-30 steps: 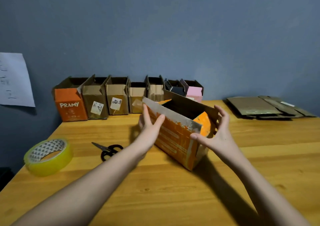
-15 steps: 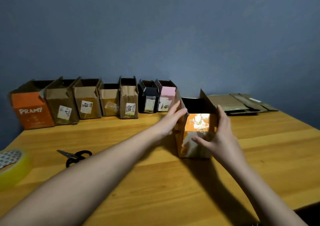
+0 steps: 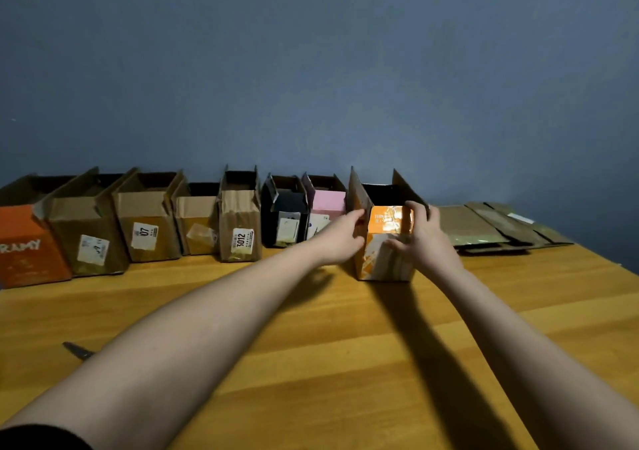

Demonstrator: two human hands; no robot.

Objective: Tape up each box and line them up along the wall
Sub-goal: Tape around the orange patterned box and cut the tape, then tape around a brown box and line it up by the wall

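An orange and white box point(image 3: 383, 242) with its top flaps up stands on the wooden table point(image 3: 345, 346), at the right end of a row of boxes against the blue wall. My left hand point(image 3: 340, 237) presses its left side and my right hand point(image 3: 423, 238) grips its right side. To its left stand a pink box point(image 3: 328, 202), a black box point(image 3: 285, 211), several brown boxes point(image 3: 240, 223) and an orange box point(image 3: 24, 245) at the far left, all with open tops.
A pile of flattened cardboard boxes point(image 3: 498, 228) lies at the back right of the table. The tip of a pair of scissors point(image 3: 77, 350) shows at the left, partly behind my left arm. The table's right edge runs close to the flattened pile.
Both hands have turned the orange and white box end-on and pushed it back toward the wall, beside the pink box. The view shifted right, so the tape roll is out of sight.
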